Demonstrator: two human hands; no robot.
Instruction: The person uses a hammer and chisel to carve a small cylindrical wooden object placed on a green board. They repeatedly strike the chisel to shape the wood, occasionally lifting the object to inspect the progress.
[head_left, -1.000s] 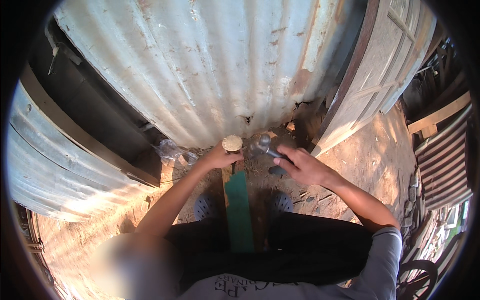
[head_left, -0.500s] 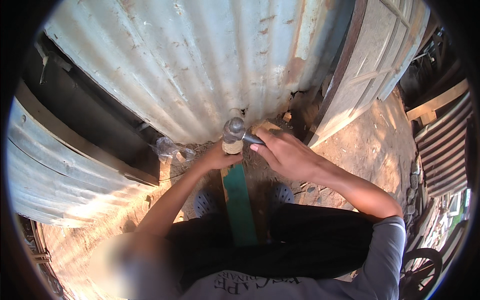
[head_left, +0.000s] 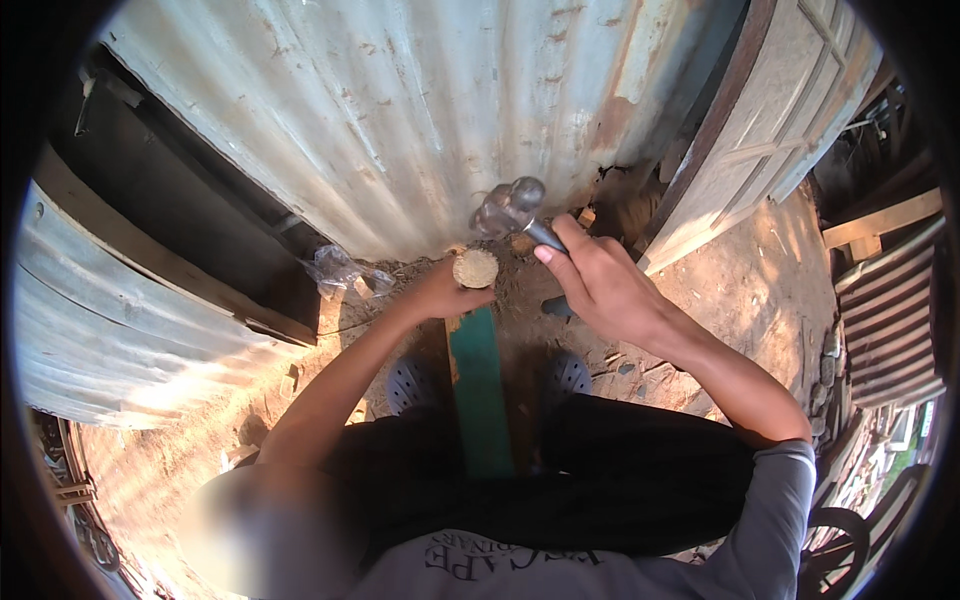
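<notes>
My left hand (head_left: 437, 292) is wrapped round an upright piece of wood, and its pale round end (head_left: 475, 269) faces up. What lies below that end is hidden by the fingers. Under the left hand, a plank with worn green paint (head_left: 476, 385) runs back toward me between my legs. My right hand (head_left: 608, 290) grips the dark shaft of a ball-peen hammer (head_left: 524, 197). The metal head, slightly blurred, is raised above and to the right of the wood's round end, apart from it.
A corrugated metal wall (head_left: 400, 130) stands just ahead. At the right is a wooden panel door (head_left: 760, 130). Crumpled clear plastic (head_left: 343, 272) lies on the dirt floor at the wall's foot. My feet, in grey clogs (head_left: 409, 386), flank the plank.
My right hand has lifted the hammer up and to the right, off the wood's round end, which now shows. The left hand keeps its hold on the wood.
</notes>
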